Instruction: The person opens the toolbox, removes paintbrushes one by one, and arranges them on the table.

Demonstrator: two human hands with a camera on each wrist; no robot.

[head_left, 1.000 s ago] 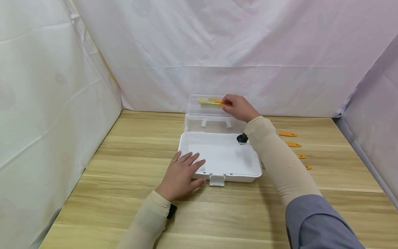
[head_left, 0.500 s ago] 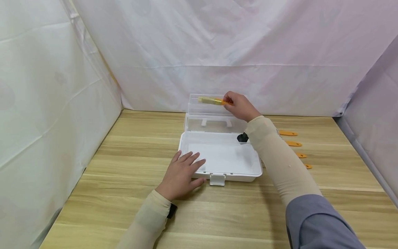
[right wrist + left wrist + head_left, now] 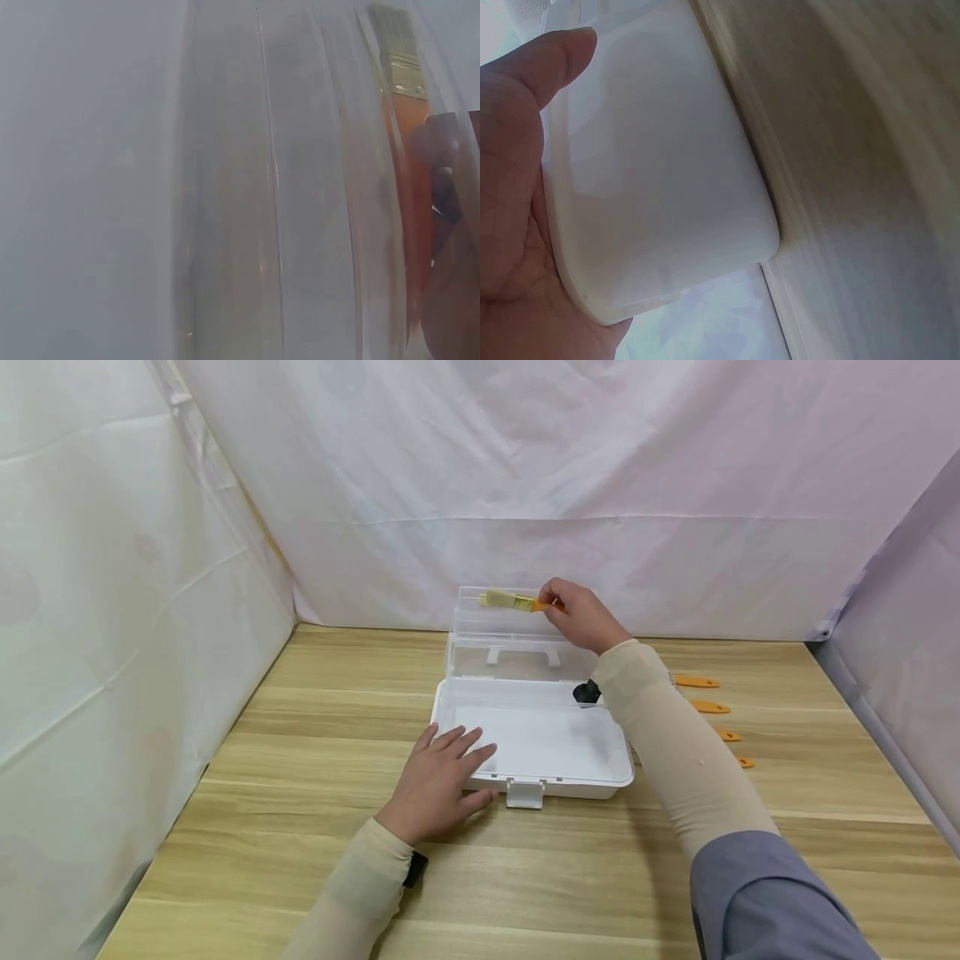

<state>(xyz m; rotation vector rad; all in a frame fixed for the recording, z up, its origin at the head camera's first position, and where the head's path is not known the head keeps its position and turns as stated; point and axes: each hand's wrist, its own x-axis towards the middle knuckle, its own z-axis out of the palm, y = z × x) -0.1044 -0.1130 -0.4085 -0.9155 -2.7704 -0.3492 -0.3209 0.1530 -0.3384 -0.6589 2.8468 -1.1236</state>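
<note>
My right hand (image 3: pixel 581 614) pinches a flat paintbrush (image 3: pixel 513 601) by its orange handle, pale bristles pointing left. It is over the clear plastic rear part (image 3: pixel 480 628) of an open white storage box (image 3: pixel 540 747). In the right wrist view, the paintbrush (image 3: pixel 409 150) shows through the clear plastic walls, upright in that view; part of my hand is out of frame. My left hand (image 3: pixel 438 781) rests with spread fingers on the box's front left corner. The left wrist view has its thumb (image 3: pixel 562 64) along the white wall (image 3: pixel 660 165).
Several orange handles lie in a column on the wooden table (image 3: pixel 795 827), the rearmost orange handle (image 3: pixel 697 681) partly behind my right forearm. A black item (image 3: pixel 587 692) shows at the box's rear right. A white latch (image 3: pixel 525 793) hangs at its front. White curtains (image 3: pixel 525 460) enclose the table.
My right hand has risen slightly, and the paintbrush has turned so that a broad side of its bristles and ferrule shows. The left hand and the box have stayed put.
</note>
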